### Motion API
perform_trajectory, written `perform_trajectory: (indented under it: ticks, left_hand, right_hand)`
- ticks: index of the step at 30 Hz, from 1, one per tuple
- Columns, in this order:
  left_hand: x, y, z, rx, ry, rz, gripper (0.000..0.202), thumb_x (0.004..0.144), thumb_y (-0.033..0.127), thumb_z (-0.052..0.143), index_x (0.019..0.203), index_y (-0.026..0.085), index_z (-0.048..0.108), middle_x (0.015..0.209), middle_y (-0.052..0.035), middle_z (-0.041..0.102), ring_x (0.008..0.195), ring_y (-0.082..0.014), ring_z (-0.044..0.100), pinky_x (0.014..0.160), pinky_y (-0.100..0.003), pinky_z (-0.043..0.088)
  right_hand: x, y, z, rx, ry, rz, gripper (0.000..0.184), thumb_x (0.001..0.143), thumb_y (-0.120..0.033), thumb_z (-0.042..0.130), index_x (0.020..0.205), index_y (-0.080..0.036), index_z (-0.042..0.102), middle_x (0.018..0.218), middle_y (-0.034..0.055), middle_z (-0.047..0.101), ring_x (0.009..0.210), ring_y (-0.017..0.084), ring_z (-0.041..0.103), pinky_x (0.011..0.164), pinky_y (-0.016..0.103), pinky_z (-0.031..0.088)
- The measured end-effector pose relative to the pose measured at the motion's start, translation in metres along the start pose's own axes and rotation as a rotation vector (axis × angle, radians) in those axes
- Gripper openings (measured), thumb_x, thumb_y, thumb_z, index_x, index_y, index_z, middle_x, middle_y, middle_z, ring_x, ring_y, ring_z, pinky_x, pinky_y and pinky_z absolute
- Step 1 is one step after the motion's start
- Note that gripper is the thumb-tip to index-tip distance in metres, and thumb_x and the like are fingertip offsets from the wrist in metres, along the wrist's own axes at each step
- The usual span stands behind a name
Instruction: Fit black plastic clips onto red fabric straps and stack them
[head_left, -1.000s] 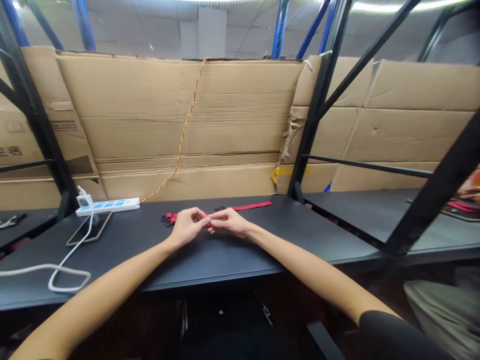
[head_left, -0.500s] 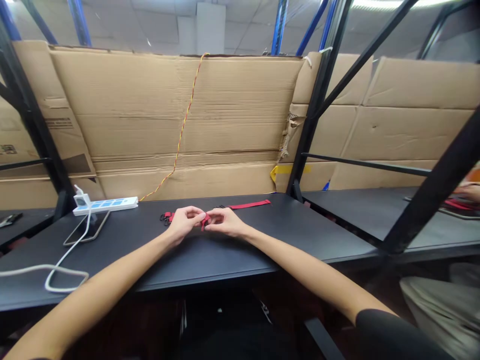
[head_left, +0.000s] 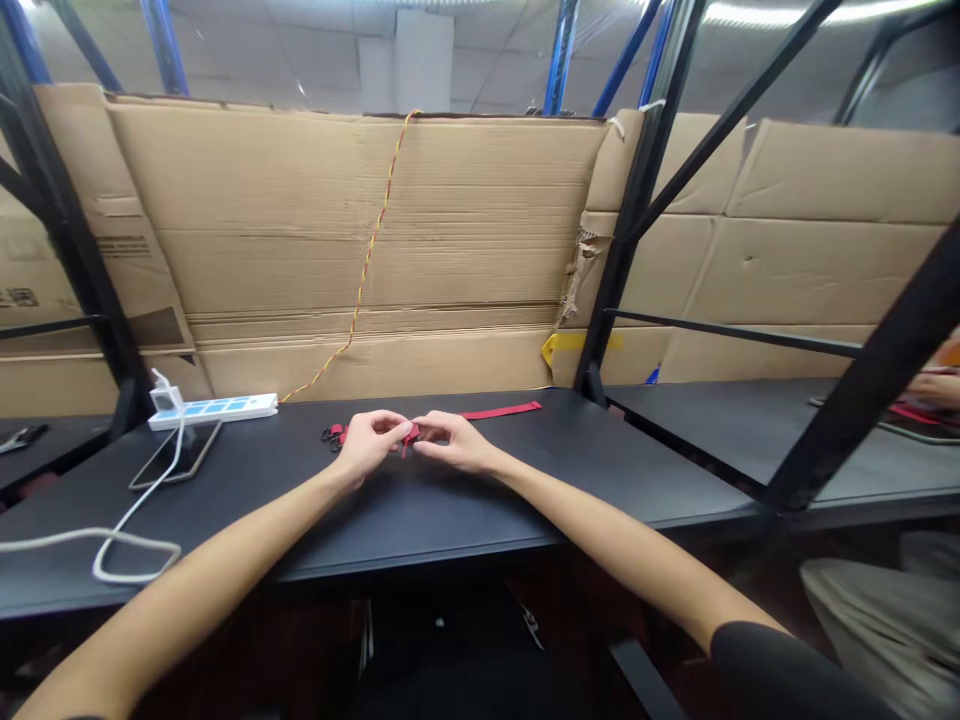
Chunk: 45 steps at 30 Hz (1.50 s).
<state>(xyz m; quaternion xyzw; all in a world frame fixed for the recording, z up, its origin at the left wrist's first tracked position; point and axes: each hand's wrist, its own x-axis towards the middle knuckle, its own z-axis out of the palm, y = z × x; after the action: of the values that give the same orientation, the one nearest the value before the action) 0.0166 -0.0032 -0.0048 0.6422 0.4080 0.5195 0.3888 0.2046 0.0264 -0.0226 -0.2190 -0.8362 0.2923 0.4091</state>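
so it's a black desktop (head_left: 592, 450) between black metal frames (head_left: 615, 270), big creased cardboard sheets (head_left: 285, 220) standing along the back, blue posts (head_left: 560, 60) poking up behind them, and a bright light strip (head_left: 750, 16) up top right

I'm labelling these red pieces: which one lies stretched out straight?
The red strap beyond the right hand lies straight on the table; the left hand holds a small red piece, and the red bunch lies beside that hand.
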Motion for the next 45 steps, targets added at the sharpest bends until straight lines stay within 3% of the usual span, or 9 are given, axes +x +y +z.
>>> perform_trajectory:
  ticks: [4, 9, 17, 21, 25, 30, 38, 45]
  left_hand:
    - [0.000, 0.000, 0.000, 0.071, 0.001, 0.059, 0.026, 0.068, 0.037, 0.071, 0.074, 0.012, 0.069, 0.071, -0.0066, 0.070, 0.059, -0.0154, 0.062, 0.058, -0.028, 0.051]
    - [-0.001, -0.005, -0.002, 0.126, -0.088, 0.101, 0.025, 0.068, 0.037, 0.071, 0.075, 0.013, 0.070, 0.073, -0.0071, 0.071, 0.066, -0.0182, 0.065, 0.067, -0.031, 0.053]
    - [0.001, -0.009, -0.001, 0.128, -0.074, 0.128, 0.030, 0.069, 0.040, 0.072, 0.080, 0.013, 0.065, 0.076, -0.0077, 0.070, 0.069, -0.0197, 0.067, 0.068, -0.033, 0.053]
    - [-0.002, -0.005, 0.002, 0.188, -0.095, 0.219, 0.040, 0.065, 0.038, 0.076, 0.095, 0.015, 0.063, 0.093, -0.0080, 0.070, 0.081, -0.0208, 0.067, 0.075, -0.035, 0.054]
    - [-0.007, 0.000, 0.004, 0.282, -0.155, 0.336, 0.036, 0.066, 0.036, 0.075, 0.095, 0.018, 0.062, 0.100, -0.0062, 0.068, 0.092, -0.0201, 0.064, 0.090, -0.038, 0.048]
    - [-0.005, -0.001, 0.002, 0.239, -0.106, 0.303, 0.034, 0.065, 0.035, 0.076, 0.089, 0.017, 0.060, 0.091, -0.0057, 0.068, 0.087, -0.0198, 0.064, 0.086, -0.037, 0.050]
    - [0.001, -0.006, 0.002, 0.054, -0.162, 0.183, 0.035, 0.065, 0.030, 0.075, 0.091, 0.014, 0.059, 0.086, -0.0051, 0.066, 0.076, -0.0175, 0.065, 0.079, -0.037, 0.053]
    - [-0.003, -0.003, 0.001, 0.226, -0.161, 0.250, 0.037, 0.071, 0.035, 0.071, 0.100, 0.015, 0.060, 0.090, -0.0073, 0.069, 0.081, -0.0194, 0.067, 0.078, -0.034, 0.053]
  right_hand:
    - [0.000, -0.001, -0.004, -0.046, -0.030, -0.023, 0.036, 0.082, -0.034, 0.061, 0.116, -0.022, 0.061, 0.088, 0.0024, 0.055, 0.072, 0.012, 0.054, 0.069, 0.028, 0.047]
    - [-0.003, -0.003, -0.002, -0.059, -0.046, -0.028, 0.031, 0.079, -0.032, 0.064, 0.109, -0.021, 0.066, 0.085, 0.0027, 0.059, 0.074, 0.014, 0.056, 0.071, 0.029, 0.047]
    - [-0.001, -0.006, -0.001, 0.465, -0.104, 0.222, 0.043, 0.074, -0.040, 0.070, 0.110, -0.017, 0.067, 0.093, 0.0063, 0.070, 0.078, 0.018, 0.065, 0.082, 0.036, 0.049]
    - [0.001, -0.003, -0.004, 0.600, -0.006, 0.330, 0.048, 0.064, -0.033, 0.079, 0.107, -0.016, 0.065, 0.081, 0.0031, 0.069, 0.069, 0.015, 0.064, 0.074, 0.032, 0.050]
    - [0.003, -0.001, -0.008, 0.647, 0.031, 0.372, 0.053, 0.057, -0.023, 0.082, 0.104, -0.018, 0.060, 0.072, -0.0015, 0.067, 0.063, 0.013, 0.062, 0.066, 0.028, 0.050]
    - [0.005, 0.001, -0.012, 0.688, 0.114, 0.370, 0.047, 0.055, -0.020, 0.082, 0.093, -0.018, 0.055, 0.068, -0.0020, 0.066, 0.060, 0.011, 0.060, 0.065, 0.027, 0.048]
    - [0.004, 0.000, -0.013, 0.694, 0.127, 0.385, 0.046, 0.055, -0.023, 0.082, 0.093, -0.017, 0.056, 0.069, -0.0017, 0.066, 0.061, 0.011, 0.060, 0.068, 0.028, 0.048]
    - [0.004, 0.001, -0.013, 0.692, 0.101, 0.362, 0.045, 0.057, -0.023, 0.082, 0.094, -0.017, 0.057, 0.070, -0.0015, 0.065, 0.062, 0.011, 0.061, 0.066, 0.027, 0.049]
